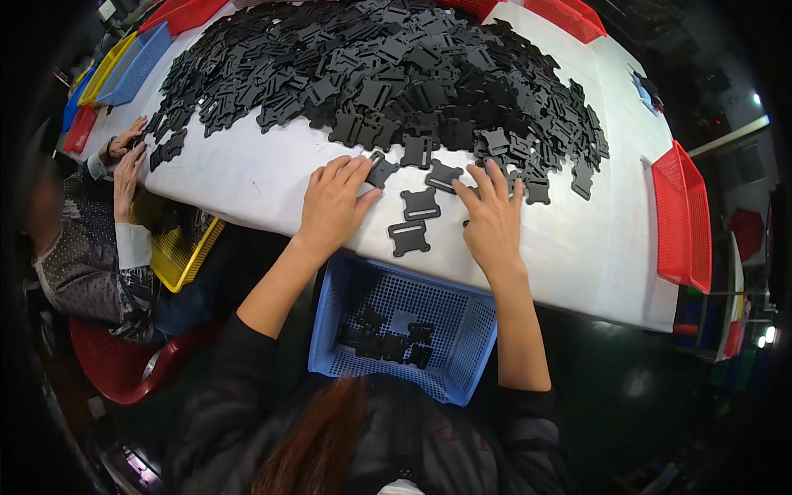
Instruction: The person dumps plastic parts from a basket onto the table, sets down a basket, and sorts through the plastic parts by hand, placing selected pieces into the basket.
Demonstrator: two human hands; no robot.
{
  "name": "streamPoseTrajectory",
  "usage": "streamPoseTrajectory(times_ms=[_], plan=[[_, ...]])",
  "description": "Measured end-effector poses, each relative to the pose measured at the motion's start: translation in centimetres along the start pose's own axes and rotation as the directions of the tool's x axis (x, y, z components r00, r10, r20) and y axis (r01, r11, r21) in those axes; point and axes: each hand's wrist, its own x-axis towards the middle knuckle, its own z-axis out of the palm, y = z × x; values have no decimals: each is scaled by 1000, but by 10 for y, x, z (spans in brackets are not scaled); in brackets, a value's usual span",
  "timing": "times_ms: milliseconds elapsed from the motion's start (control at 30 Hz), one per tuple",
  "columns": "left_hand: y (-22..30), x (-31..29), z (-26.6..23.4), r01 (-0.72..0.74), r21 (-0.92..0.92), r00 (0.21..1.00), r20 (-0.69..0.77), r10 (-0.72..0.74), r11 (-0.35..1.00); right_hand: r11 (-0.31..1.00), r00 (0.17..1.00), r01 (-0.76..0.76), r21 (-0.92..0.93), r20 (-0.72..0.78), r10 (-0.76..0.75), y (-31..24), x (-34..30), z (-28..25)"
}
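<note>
My left hand (pixel 334 202) lies over the white table with its fingers stretched out and thumb apart. Its fingertips are at the edge of a flat black plastic buckle piece (pixel 382 170). My right hand (pixel 493 216) has its fingers spread, resting by the near edge of the pile; some pieces are partly hidden under it. Between the hands lie a tilted buckle piece (pixel 444 175), a slotted one (pixel 421 204) and, closest to me, another slotted one (pixel 408 238). Behind them spreads a big heap of the same black pieces (pixel 388 70).
Below the table edge, a blue basket (pixel 330 326) holds several black pieces. At left a co-worker's hands (pixel 128 161) are at the table, with a yellow basket (pixel 194 260) below. A red basket (pixel 683 216) stands on the right; blue (pixel 136 66) and red bins line the far edges.
</note>
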Motion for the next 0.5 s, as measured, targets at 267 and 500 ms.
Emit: streamPoseTrajectory(times_ms=[267,500], plan=[[4,9,-14,20,7,994,104,-21,1000,989,988,-149,1,-35,149,2,-50,-5],[10,8,-16,249,-486,968,136,-209,838,969,985,-148,199,-61,163,-10,-50,-2]])
